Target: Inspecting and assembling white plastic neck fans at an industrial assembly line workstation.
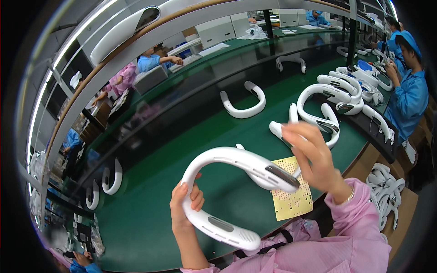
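Note:
A white U-shaped neck fan (217,154) is held up over the green bench, tilted, with slotted vents and grey shiny panels near its ends. My left hand (187,202) is closed around its curved back, thumb on the near side. To the right, my right hand (314,157) is raised beside the fan's upper end, apart from it. Its fingers are bent and spread, slightly blurred, with nothing visible in them. Below lies a yellow sheet (293,200) with rows of small marks. Another white neck fan (257,181) lies on the bench, partly hidden behind the held one.
More neck fans lie on the green bench: one (246,112) ahead and several piled at the right beside a black tray (364,132). A box of white fans (384,195) stands low at right. A co-worker in blue (409,95) works at the far right.

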{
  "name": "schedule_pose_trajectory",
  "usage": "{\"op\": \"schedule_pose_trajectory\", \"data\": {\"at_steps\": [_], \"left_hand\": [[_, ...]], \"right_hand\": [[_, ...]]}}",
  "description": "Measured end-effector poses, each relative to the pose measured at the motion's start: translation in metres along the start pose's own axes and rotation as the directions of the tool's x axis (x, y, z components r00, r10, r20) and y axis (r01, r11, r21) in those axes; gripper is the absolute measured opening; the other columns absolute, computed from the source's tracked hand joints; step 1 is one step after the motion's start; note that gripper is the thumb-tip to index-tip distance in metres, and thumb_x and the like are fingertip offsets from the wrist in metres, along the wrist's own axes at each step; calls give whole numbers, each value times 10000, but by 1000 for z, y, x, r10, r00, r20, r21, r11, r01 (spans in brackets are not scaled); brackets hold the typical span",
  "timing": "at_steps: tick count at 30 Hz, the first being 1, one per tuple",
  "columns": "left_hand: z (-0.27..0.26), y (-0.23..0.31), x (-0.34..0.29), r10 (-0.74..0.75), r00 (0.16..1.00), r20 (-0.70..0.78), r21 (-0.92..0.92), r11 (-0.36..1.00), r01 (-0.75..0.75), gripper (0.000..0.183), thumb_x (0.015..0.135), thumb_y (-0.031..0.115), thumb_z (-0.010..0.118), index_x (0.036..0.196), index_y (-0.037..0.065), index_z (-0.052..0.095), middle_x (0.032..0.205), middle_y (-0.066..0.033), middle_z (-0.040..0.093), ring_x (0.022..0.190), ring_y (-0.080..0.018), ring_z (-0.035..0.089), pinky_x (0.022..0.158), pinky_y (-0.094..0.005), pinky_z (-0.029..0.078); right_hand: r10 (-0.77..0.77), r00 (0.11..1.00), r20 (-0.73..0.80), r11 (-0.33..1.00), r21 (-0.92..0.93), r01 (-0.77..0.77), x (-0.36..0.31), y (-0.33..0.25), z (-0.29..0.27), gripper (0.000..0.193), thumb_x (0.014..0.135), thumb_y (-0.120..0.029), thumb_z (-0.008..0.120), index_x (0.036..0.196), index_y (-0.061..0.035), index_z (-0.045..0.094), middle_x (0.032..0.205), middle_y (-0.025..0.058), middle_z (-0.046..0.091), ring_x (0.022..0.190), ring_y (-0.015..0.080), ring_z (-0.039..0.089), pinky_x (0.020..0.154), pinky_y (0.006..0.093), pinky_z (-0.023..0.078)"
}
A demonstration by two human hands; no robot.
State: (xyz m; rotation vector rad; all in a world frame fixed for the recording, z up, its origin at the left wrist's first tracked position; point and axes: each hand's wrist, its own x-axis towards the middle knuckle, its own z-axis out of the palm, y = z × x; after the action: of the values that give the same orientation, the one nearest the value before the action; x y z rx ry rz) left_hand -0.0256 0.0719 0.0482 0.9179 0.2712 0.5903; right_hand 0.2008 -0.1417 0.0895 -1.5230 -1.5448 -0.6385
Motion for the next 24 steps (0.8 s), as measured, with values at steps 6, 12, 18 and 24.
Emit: {"op": "schedule_pose_trajectory", "data": {"at_steps": [6,12,18,24], "left_hand": [[4,-19,12,-358,916,182,-366,840,401,492,900,261,483,1187,-135,429,913,-198,567,522,-130,486,419,-206,405],[17,-62,-15,319,947,33,-111,943,-314,464,952,354,395,1148,-47,520,1221,-175,527,1097,-321,520,1058,-431,296],[18,-52,-24,576,719,389,387,606,-695,631,632,480,795,1014,88,482,890,-48,515,947,-228,555,1023,-525,335],[22,-46,-23,447,894,26,372,826,-424,706,645,626,712,965,71,416,822,-20,430,673,-125,432,624,-287,370]], "right_hand": [[-191,981,28,894,417,162,-10,-3,34,382,767,-12,654,1126,-81,544,1272,122,468,1147,303,474,964,419,394],[165,985,53,772,615,-162,-15,-2,39,339,751,51,643,1056,-5,508,1011,112,551,945,203,565,862,323,437],[585,787,195,498,679,-539,-6,-15,32,317,729,-1,630,1020,-19,504,889,45,551,831,112,531,752,252,436],[459,772,439,423,656,-625,9,-11,22,408,790,-253,710,1025,-28,464,850,33,534,772,95,500,693,250,423]]}}
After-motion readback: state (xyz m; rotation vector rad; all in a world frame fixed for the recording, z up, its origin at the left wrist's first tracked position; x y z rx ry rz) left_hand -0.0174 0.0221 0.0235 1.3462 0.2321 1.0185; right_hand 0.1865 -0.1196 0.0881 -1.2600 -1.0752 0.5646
